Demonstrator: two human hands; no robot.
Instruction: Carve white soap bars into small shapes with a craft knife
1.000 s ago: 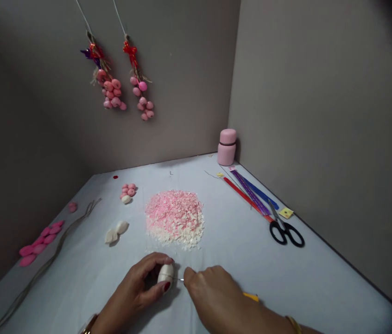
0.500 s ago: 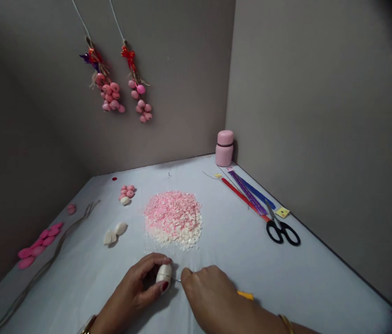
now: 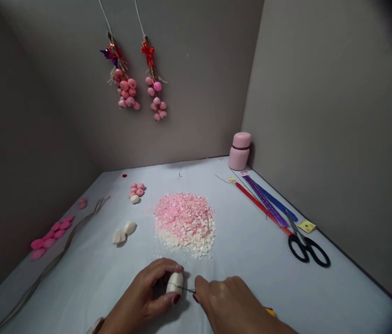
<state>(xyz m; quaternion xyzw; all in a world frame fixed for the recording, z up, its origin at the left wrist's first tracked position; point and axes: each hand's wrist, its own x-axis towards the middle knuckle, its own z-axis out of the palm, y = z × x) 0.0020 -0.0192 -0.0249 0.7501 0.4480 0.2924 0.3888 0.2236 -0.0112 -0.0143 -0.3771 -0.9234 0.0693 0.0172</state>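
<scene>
My left hand [image 3: 152, 292] is closed around a smooth white oval piece [image 3: 175, 284], pinching it between thumb and fingers just above the table. In my right hand [image 3: 230, 299] is a thin metal tool [image 3: 189, 291]; its narrow tip reaches the right face of the white piece, where a dark line crosses the surface. My right fingers hide most of the tool. A yellow end [image 3: 270, 312] shows behind the right hand, perhaps part of the same tool. Beyond my hands lies a heap of pink and white shavings [image 3: 185, 218].
White pieces [image 3: 124, 233] and a cluster of pink balls [image 3: 137, 189] lie left of the heap. Further left are bright pink ovals [image 3: 52, 237] and twine [image 3: 67, 241]. Black-handled scissors [image 3: 307, 246], ribbons [image 3: 263, 202] and a pink flask [image 3: 239, 151] stand along the right. Pink bunches [image 3: 128, 88] hang behind.
The view has turned slightly left, so most things appear further right. My left hand still holds the white piece, and the tool tip now lies across its right face.
</scene>
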